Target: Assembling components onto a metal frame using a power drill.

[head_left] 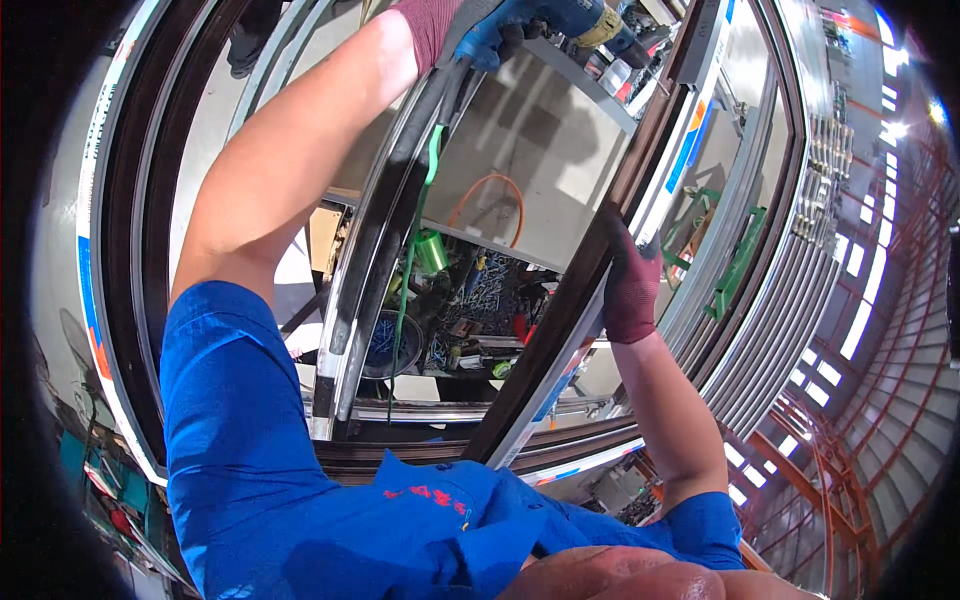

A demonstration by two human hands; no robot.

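A long brown bar (548,345) slants up in front of the person, with the right hand (632,285) on its right side, about halfway along. That hand wears a dark red and gray glove and is closed on the bar. The left hand (455,25) is way up to the left of the bar's far end. It is curled on a blue drill (560,15), but the picture's top edge cuts some of it off, so I can't see every finger. The drill sits just left of the bar's far end, and its nose points toward the bar. I can't tell if the tip touches it.

Left of the bar, a bright green strap (432,160) hangs down over a dark and silver rail (372,250). Between the bar and that rail, lower down, are a shiny green roll (432,252), an orange hoop (521,205), and lots of little metal bits (490,285). Well to the right of the bar is a stack of silver strips (775,335).
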